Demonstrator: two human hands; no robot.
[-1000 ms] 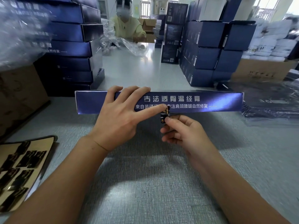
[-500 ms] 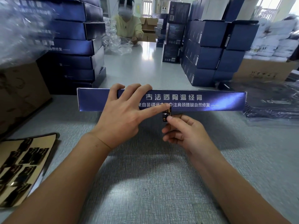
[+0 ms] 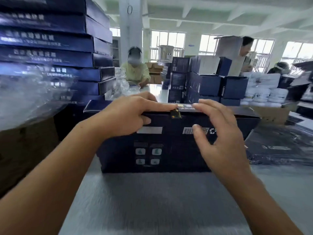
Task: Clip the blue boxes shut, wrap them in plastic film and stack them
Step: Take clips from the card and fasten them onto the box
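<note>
Grey table point(image 3: 152, 204), wkshop: left hand point(image 3: 126, 116) fingers grip blue box point(image 3: 174, 150), right hand point(image 3: 220, 139) fingers wide.

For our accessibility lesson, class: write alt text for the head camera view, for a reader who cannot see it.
A person's left hand grips the top edge of an upright blue box beside a small clip; the right hand touches it, fingers spread.
</note>
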